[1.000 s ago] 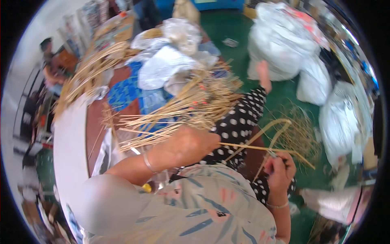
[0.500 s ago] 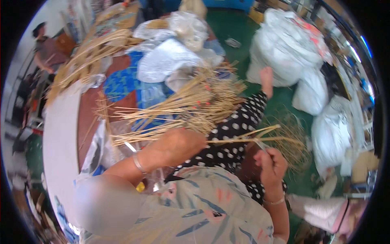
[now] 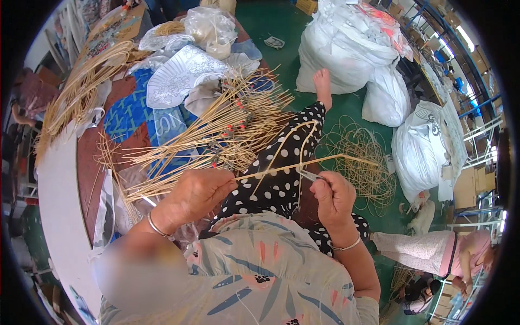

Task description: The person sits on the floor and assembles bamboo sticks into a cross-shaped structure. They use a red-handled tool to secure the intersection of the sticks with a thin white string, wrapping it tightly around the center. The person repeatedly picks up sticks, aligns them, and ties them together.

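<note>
My left hand (image 3: 201,190) is closed, pinching one end of a long tan cane strip (image 3: 276,168). The strip runs rightward above my lap and bends near its far end. In my right hand (image 3: 337,199), also closed, is a slim metal tool that looks like pliers (image 3: 309,174). Its tip meets the strip near the strip's middle; whether it grips there I cannot tell. Another bent cane length (image 3: 292,130) crosses the strip and lies over my polka-dot trousers. Beyond my left hand, a large pile of cane sticks (image 3: 222,143) with small red and dark bits lies on the table.
A loose tangle of thin cane (image 3: 355,168) lies on the green floor to the right. White stuffed sacks (image 3: 346,51) stand beyond it. On the table are a printed white fan-shaped piece (image 3: 181,78), plastic bags and a long cane bundle (image 3: 81,81). Other people are nearby.
My left hand has moved slightly left and lower, and its pinch on the strip now shows. My right hand has shifted left with the tool. The whole view has swung a little rightward.
</note>
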Tool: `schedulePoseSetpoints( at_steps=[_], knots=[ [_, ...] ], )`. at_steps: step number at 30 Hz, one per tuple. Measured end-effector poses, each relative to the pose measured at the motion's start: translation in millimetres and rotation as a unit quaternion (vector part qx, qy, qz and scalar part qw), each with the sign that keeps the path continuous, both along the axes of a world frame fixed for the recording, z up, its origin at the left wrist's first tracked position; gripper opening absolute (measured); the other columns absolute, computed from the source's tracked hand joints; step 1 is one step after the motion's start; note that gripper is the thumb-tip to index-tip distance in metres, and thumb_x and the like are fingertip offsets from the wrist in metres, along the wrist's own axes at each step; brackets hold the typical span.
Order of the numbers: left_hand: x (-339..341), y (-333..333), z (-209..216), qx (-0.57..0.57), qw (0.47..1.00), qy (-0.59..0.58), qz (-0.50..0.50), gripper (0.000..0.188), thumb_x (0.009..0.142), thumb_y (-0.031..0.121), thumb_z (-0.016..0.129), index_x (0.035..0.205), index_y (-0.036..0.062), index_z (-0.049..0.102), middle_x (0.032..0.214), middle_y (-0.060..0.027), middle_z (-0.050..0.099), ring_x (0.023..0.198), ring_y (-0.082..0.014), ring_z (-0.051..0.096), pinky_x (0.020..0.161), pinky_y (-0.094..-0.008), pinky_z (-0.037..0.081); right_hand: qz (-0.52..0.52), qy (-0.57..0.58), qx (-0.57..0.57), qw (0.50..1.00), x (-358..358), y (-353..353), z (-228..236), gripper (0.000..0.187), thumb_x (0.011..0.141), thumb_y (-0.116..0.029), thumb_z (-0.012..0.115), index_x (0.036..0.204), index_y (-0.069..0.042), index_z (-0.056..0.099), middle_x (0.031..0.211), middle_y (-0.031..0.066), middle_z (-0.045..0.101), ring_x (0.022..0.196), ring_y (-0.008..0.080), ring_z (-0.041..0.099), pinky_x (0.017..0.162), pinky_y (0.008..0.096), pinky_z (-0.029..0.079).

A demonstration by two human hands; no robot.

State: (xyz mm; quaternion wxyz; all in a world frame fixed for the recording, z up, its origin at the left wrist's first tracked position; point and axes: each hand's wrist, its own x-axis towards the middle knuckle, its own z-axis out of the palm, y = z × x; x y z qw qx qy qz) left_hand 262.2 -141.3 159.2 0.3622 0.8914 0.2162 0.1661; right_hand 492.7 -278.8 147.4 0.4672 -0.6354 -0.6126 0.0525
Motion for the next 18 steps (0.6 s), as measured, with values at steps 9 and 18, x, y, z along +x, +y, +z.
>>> schedulePoseSetpoints(
  at_steps=[9, 18],
  knots=[
    [-32.1, 48.1, -43.9, 0.08, 0.97, -0.049, 0.222, 0.013, 0.081, 0.012, 0.049, 0.08, -0.0004, 0.053, 0.065, -0.017, 0.052, 0.057, -0.0336, 0.051, 0.052, -0.0365, 0.041, 0.043, 0.224, -0.205, 0.952, -15.7, 14.5, -33.9, 0.022, 0.078, -0.008, 0.053, 0.098, 0.001, 0.052, 0.07, 0.004, 0.058, 0.054, 0.0057, 0.047, 0.049, 0.0199, 0.04],
    [-164.9, 160.1, -85.4, 0.092, 0.831, 0.088, 0.542, 0.021, 0.077, 0.022, 0.049, 0.085, 0.0049, 0.059, 0.078, -0.0182, 0.059, 0.076, -0.0335, 0.057, 0.065, -0.0388, 0.045, 0.109, 0.28, -0.271, 0.915, -25.1, 20.4, -55.6, 0.031, 0.074, -0.003, 0.057, 0.104, 0.001, 0.05, 0.077, 0.0041, 0.057, 0.06, 0.0062, 0.049, 0.055, 0.0188, 0.04]
  ],
)
